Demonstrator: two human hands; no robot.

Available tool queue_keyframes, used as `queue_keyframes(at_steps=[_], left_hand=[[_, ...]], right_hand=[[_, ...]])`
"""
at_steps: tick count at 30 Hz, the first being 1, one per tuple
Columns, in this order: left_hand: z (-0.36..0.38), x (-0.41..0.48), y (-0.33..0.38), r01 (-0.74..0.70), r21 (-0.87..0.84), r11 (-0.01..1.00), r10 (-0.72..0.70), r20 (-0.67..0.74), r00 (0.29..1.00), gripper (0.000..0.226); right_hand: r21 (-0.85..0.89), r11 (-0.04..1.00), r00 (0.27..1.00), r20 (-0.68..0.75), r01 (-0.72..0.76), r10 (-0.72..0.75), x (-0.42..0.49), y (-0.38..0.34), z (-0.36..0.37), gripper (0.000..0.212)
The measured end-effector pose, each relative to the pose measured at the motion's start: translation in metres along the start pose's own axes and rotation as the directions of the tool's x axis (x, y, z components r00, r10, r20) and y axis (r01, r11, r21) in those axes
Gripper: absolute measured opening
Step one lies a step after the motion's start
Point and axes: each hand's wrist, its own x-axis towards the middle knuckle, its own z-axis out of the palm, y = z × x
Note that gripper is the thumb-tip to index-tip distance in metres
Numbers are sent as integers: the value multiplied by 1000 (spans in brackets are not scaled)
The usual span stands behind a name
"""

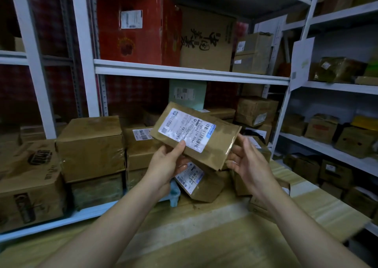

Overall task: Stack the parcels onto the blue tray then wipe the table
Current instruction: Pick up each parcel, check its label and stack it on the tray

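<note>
A flat brown parcel with a white shipping label is held up in the air, tilted, above the table. My left hand grips its lower left edge, thumb on the label. My right hand holds its right end, fingers curled behind it. Below it lies another brown parcel with a label, on the wooden table. A corner of the light blue tray shows beside my left wrist, with stacked brown boxes on it to the left.
White metal shelving full of cardboard boxes rises behind the table and along the right wall. More small boxes sit on the table under my right forearm. A large brown box stands at far left.
</note>
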Motion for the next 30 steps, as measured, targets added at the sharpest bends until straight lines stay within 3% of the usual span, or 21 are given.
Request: queue_keyframes(at_steps=[2, 7, 13, 18, 22, 30], left_hand=[[0, 0, 2, 42, -10, 999, -42, -9, 999, 37], [3, 0, 3, 49, 64, 997, -48, -10, 999, 60], [12, -4, 11, 83, 50, 995, -86, 73, 994, 69], [10, -7, 11, 25, 71, 997, -27, 38, 999, 57], [11, -13, 11, -66, 267, 961, 51, 62, 997, 40], [11, -13, 7, -14, 315, 949, 3, 36, 999, 33]], right_hand=[[-5, 1000, 1000, 9, 11, -11, 1, 0, -1, 35], [-81, 994, 996, 41, 78, -75, 3, 1, 1, 66], [-73, 986, 987, -61, 147, -152, 3, 0, 8, 23], [13, 992, 973, -199, 123, -118, 7, -7, 2, 20], [28, 996, 975, -211, 79, -71, 5, -8, -3, 25], [100, 995, 982, -187, 6, 13, -7, -10, 0, 11]])
